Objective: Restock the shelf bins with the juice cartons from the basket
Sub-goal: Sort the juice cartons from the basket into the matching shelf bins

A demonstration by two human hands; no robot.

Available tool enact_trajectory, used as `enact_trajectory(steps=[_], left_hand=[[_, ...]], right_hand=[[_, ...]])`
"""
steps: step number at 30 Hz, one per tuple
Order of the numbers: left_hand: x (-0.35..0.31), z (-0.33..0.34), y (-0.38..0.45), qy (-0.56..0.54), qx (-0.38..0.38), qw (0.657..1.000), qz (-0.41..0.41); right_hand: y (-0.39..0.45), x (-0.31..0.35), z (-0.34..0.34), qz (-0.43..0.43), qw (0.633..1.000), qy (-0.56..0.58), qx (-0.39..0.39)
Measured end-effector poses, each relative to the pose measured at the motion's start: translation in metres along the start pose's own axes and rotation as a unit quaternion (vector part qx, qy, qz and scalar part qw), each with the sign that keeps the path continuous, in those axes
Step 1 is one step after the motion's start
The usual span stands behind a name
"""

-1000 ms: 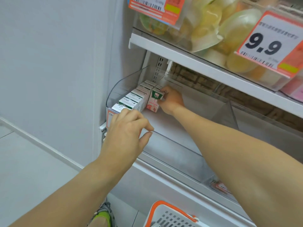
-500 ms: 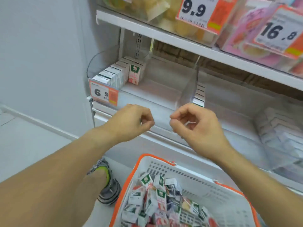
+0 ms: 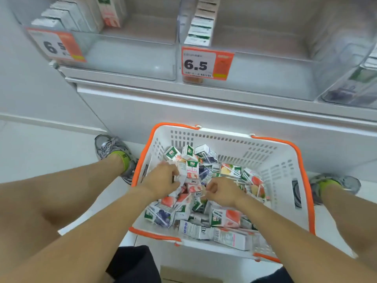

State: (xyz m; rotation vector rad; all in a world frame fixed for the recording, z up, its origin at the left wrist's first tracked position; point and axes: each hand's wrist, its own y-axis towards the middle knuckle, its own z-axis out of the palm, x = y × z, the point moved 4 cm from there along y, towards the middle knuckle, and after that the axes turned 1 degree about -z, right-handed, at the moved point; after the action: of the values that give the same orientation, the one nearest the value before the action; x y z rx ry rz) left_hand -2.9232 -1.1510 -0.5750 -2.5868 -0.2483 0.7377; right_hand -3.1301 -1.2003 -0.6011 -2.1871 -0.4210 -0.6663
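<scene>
On the floor between my feet stands a white basket (image 3: 265, 156) with an orange rim, filled with several small juice cartons (image 3: 224, 218) lying jumbled. Both hands are down inside it. My left hand (image 3: 163, 180) grips an upright pink-and-white carton with a green top (image 3: 190, 170). My right hand (image 3: 223, 193) has its fingers curled down among the cartons; whether it holds one is hidden. Above, the left shelf bin (image 3: 132, 58) holds a row of cartons (image 3: 67, 19) along its left side. The middle bin (image 3: 265, 68) has one row of cartons (image 3: 201, 27) at its left wall.
Orange price tags reading 6.5 hang on the left bin (image 3: 57, 45) and the middle bin (image 3: 206, 62). A third bin (image 3: 357, 84) with cartons sits at the right edge. My shoes (image 3: 112, 150) (image 3: 334, 184) flank the basket. A grey wall is on the left.
Both hands came down from in front of the shelf into the basket. The left hand has closed round a carton. My view has tilted down toward the basket.
</scene>
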Motion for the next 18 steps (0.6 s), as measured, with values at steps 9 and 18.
enact_trajectory(steps=[9,18], left_hand=[[-0.008,0.032,0.022,-0.007,-0.028,0.997,-0.067],[-0.014,0.033,0.034,-0.034,-0.084,0.987,-0.136]], right_hand=[[-0.007,-0.021,0.002,0.029,0.975,-0.144,0.165],[-0.013,-0.028,-0.01,0.014,0.986,-0.112,0.126]])
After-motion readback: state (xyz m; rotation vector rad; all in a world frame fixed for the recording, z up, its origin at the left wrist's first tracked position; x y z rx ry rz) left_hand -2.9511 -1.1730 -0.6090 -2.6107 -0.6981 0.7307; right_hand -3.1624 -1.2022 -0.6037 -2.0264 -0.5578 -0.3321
